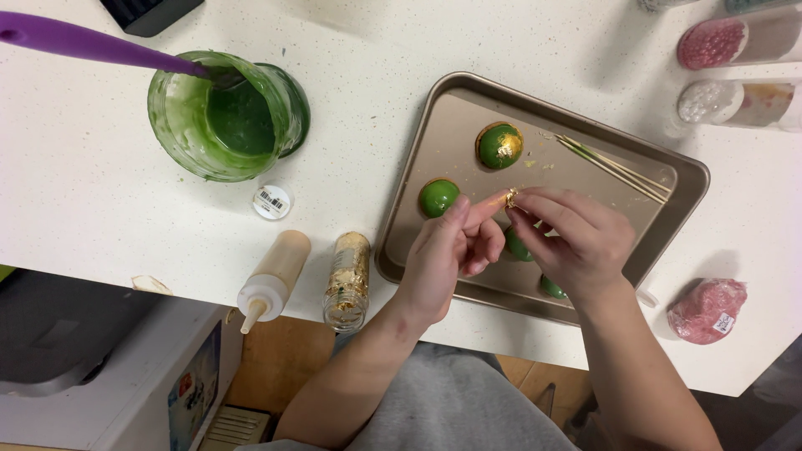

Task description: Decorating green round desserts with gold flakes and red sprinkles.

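Seen from the head camera: both hands meeting over the near middle of a metal tray, fingertips pinched together on a small crumpled scrap of gold leaf. Left hand closed to a pinch, thumb and forefinger tips on the scrap; right hand likewise curled, fingertips nipping the same scrap from the right. Scrap held just above the tray, between a plain green ball at left and two more green balls partly hidden under the hands. Likely feather-light, limp and quick to tear or cling to skin, so best taken by its very edge with dry fingertips and no squeeze. Too crumpled and small to show a clear long axis or heading. Farther back, a green ball partly coated in gold, with thin wooden skewers lying slantwise at far right. Off the tray to the left: a jar of gold flakes on its side, a squeeze bottle, and a glass cup of green coating with a purple spatula.
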